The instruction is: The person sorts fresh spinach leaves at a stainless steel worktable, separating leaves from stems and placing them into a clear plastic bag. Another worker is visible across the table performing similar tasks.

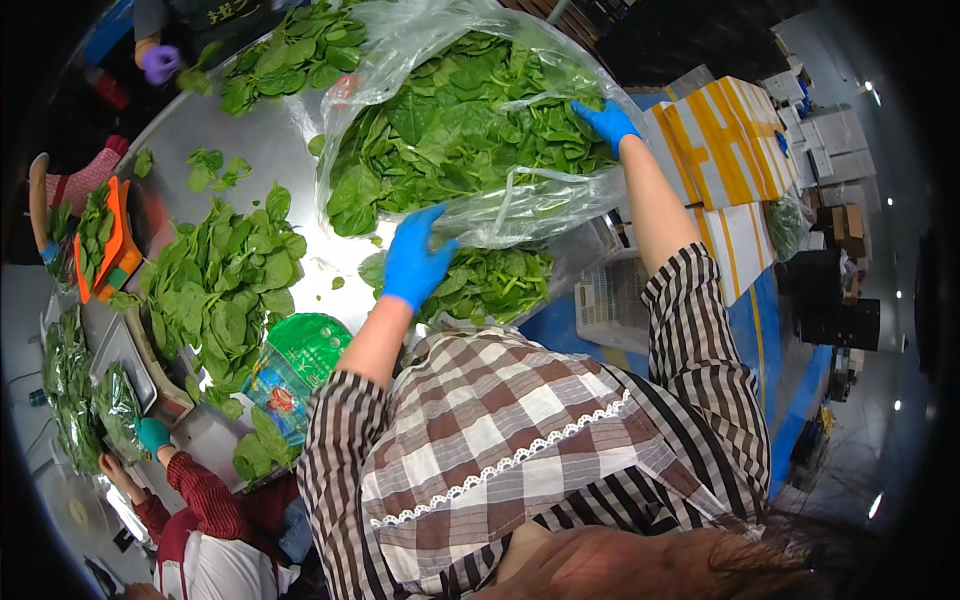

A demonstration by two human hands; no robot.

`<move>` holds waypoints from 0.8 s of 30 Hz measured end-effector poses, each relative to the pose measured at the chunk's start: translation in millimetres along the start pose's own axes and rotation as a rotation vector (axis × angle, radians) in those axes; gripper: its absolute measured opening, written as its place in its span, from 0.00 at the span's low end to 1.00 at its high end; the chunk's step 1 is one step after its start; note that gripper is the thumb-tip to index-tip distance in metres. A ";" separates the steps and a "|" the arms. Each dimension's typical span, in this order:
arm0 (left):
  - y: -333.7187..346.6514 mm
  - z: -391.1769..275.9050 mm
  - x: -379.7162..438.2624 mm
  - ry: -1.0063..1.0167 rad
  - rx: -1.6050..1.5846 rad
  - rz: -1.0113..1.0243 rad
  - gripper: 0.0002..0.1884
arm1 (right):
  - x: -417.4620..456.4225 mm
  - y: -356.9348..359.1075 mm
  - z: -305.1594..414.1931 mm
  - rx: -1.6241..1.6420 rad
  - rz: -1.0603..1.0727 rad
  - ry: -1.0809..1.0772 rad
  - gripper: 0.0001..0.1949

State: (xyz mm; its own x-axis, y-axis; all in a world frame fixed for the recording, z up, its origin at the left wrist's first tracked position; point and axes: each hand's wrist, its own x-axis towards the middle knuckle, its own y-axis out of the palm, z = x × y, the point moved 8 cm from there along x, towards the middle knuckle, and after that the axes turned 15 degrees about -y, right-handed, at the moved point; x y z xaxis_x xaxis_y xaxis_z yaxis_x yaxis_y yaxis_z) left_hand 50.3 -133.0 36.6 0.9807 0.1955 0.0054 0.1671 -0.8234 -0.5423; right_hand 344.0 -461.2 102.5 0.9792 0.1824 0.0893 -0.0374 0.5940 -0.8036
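Note:
A large clear plastic bag lies on the metal table, its mouth spread wide around a big heap of green leafy vegetables. My right hand, in a blue glove, is at the heap's right end, fingers against the leaves and the bag's edge; whether it grips them is unclear. My left hand, also blue-gloved, is over the near left edge of the bag, thumb and fingers apart, with nothing seen in it. Below the bag, beside my left hand, is a smaller pile of leaves.
More leaves and a green printed bag lie left. Co-workers' gloved hands are at the far left, near an orange tray, a scale and bagged greens. Taped foam boxes and a plastic crate stand right.

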 end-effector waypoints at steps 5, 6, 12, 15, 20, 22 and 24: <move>28.7 -53.6 21.3 0.237 0.341 -0.125 0.37 | 14.6 2.4 26.4 0.022 0.081 -0.096 0.42; 48.0 -44.2 23.1 0.104 0.408 0.123 0.37 | 16.1 0.6 18.9 -0.024 0.084 -0.103 0.40; 73.9 -38.6 -31.3 0.199 0.543 0.403 0.35 | 20.8 20.6 19.9 0.174 0.252 -0.093 0.35; 72.5 -44.9 -38.5 0.254 0.552 0.384 0.34 | 16.4 19.8 21.0 0.171 0.326 -0.047 0.37; 74.6 -40.4 -39.2 0.219 0.535 0.457 0.31 | -15.6 16.1 55.7 0.052 0.330 0.042 0.41; 74.9 -31.6 -26.0 0.140 0.405 0.520 0.31 | -28.0 17.0 81.2 0.148 0.421 0.040 0.44; 65.2 -31.6 -15.5 0.036 0.309 0.578 0.32 | -28.4 21.0 85.2 0.206 0.436 0.015 0.48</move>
State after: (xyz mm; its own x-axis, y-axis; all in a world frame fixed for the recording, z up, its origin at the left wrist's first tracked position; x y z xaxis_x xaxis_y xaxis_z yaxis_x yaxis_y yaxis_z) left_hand 49.2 -206.5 27.7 0.9076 -0.2549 -0.3335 -0.4190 -0.5983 -0.6830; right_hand 298.4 -387.2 133.2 0.8660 0.4387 -0.2398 -0.4826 0.6080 -0.6304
